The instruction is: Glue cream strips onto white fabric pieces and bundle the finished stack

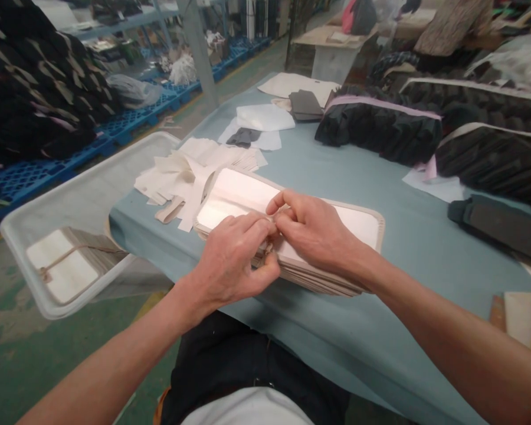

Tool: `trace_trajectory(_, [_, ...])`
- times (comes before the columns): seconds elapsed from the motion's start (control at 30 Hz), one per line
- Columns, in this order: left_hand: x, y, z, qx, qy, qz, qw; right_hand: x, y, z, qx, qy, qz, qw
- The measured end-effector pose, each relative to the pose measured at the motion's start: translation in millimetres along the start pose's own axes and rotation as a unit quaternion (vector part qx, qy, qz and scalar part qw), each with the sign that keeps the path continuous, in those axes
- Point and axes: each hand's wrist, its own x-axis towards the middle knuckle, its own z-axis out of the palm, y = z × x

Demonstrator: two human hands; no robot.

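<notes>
A stack of white panels with beige edging [356,223] lies on the table near its front edge. Over the middle of it, my left hand [236,254] and my right hand [312,227] meet, fingers pinched close together. Between them shows a bit of narrow beige fabric strip [269,245], gripped by both hands; most of it is hidden by the fingers. Loose cream fabric pieces [181,171] are piled just left of the stack.
A white plastic bin [15,227] stands left of the table, holding a tied panel stack [62,262]. Bundled dark fabric [380,127] lies at the table's back right. White sheets [265,117] and dark grey pieces [307,105] lie at the far end. Blue pallets [128,121] are behind.
</notes>
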Motion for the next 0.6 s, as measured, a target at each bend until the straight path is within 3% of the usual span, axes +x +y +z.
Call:
trace_trajectory(0.33, [-4, 0, 12.2, 0.037, 0.021, -0.019, 0.999, -1, -9, 7, -0.014, 0.022, 0.065, 0.998])
trace_trajectory(0.6, [-4, -4, 10.4, 0.012, 0.029, 0.011, 0.999, 7, -2, 7, -0.028, 0.027, 0.047, 0.998])
